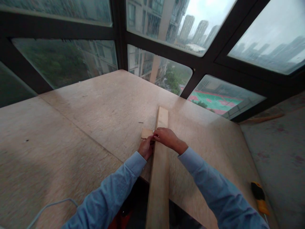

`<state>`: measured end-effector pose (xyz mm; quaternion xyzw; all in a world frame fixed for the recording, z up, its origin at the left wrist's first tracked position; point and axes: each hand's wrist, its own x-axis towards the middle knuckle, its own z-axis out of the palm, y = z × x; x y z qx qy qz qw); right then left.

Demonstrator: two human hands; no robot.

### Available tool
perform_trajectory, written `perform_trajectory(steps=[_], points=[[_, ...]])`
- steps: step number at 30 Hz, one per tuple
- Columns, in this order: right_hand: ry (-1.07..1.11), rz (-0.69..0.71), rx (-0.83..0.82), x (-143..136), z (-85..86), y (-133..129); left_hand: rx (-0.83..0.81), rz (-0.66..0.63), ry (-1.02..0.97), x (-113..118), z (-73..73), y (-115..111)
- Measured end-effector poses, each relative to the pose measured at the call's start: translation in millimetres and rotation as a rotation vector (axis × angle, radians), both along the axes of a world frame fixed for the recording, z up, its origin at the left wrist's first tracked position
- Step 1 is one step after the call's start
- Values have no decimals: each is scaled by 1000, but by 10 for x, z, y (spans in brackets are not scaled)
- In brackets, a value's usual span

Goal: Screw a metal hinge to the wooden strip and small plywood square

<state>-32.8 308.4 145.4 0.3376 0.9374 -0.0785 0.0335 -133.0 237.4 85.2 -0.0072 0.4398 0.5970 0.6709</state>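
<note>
A long wooden board runs from the near edge across the stone-patterned surface. My left hand is closed at the board's left side, its fingertips meeting those of my right hand. My right hand reaches over the board, thumb and fingers pinched together. Whatever lies between the fingertips is too small and hidden to name. Just behind the left fingers, a small flat piece of wood lies against the board's left edge. A thin dark nail or screw rests a little beyond that piece.
A yellow and black handled tool lies at the far right by the papered wall. A grey cable curves at the lower left. Dark-framed windows border the back of the surface, which has a seam.
</note>
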Motion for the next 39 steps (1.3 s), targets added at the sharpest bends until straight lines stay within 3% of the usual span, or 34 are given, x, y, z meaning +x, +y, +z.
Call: perform_trajectory(steps=[11, 19, 29, 39], points=[[14, -19, -33, -32, 36, 26, 26, 37, -7, 10, -60, -5], [48, -142, 9, -116, -100, -116, 105, 22, -8, 9, -135, -7], [342, -201, -19, -51, -270, -191, 112, 27, -55, 6, -126, -2], [645, -235, -159, 94, -406, -70, 118, -10, -42, 5, -151, 11]])
